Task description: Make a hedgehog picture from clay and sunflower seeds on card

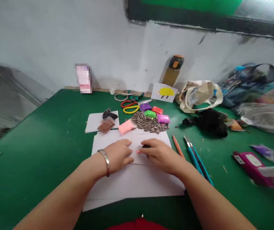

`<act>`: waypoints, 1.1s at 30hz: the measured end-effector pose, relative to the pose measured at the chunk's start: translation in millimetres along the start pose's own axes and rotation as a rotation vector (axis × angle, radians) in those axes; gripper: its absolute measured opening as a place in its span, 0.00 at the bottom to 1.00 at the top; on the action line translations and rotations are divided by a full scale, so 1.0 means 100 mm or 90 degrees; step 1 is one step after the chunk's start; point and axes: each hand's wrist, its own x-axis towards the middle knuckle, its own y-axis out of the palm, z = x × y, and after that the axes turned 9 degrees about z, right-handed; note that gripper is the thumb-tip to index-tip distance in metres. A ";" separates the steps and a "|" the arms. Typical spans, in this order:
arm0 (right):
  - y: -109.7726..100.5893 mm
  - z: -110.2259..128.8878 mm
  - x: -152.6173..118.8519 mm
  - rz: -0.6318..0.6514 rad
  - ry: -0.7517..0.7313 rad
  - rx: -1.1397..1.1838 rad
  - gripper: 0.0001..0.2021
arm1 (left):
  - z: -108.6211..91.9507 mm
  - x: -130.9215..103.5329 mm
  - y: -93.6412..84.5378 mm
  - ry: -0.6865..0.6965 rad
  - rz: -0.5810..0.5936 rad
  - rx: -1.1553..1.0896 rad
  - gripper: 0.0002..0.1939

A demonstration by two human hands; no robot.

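White paper sheets (137, 182) lie stacked on the table in front of me. My left hand (119, 155), with a silver bangle at the wrist, rests over the paper, its fingers apart and nothing held. My right hand (158, 154) is curled over a small black lump (146, 146), which shows between its fingers. Beside a fingertip is a tiny pink piece (138, 151). Just beyond the hands are a packet of pink clay (126, 126), a brown packet (106, 124) and a pile of striped sunflower seeds (148, 124).
Purple, red, green and pink packets surround the seeds, near scissors (130, 109). To the right lie an orange pen (178, 146), a blue utility knife (196, 159) and a magenta device (256, 169). A drawing card (164, 92), bottle (172, 71) and bag (200, 95) stand by the wall.
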 end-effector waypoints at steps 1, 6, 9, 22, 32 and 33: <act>0.00 0.02 0.00 0.006 0.000 -0.010 0.19 | 0.01 0.00 0.01 -0.002 -0.004 -0.001 0.14; -0.02 0.09 0.00 0.037 -0.003 -0.049 0.16 | 0.04 -0.01 0.04 0.007 -0.033 -0.009 0.13; -0.04 0.10 0.00 0.045 -0.006 -0.053 0.15 | 0.05 -0.01 0.06 0.012 -0.041 -0.012 0.13; -0.02 0.08 0.00 0.027 -0.004 -0.024 0.16 | 0.13 0.01 0.16 0.035 -0.068 -0.001 0.13; 0.00 0.09 -0.01 0.035 -0.004 -0.048 0.16 | 0.06 -0.01 0.12 0.041 -0.071 0.001 0.12; 0.00 0.09 -0.01 0.037 -0.003 -0.045 0.16 | 0.05 -0.01 0.12 0.040 -0.071 0.003 0.12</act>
